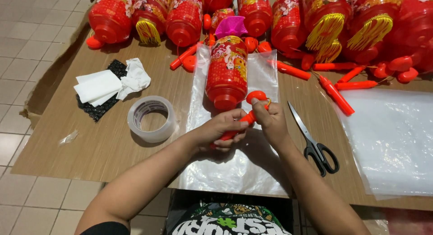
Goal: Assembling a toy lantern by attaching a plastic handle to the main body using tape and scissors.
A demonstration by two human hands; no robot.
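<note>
A red cylindrical lantern [227,72] lies on a clear plastic bag [234,163] in the middle of the table, its pink top pointing away from me. My left hand [224,129] grips a red-orange plastic handle stick [247,117] just below the lantern's base. My right hand [269,119] pinches the upper end of the same stick, near its round orange knob [256,96]. Both hands rest over the plastic bag.
A roll of clear tape [151,118] lies left of the hands, beside white cloth [110,84] on a black mat. Black-handled scissors [315,142] lie to the right. More plastic sheets [392,140] sit far right. Several red lanterns [324,18] and loose orange sticks [336,96] crowd the back edge.
</note>
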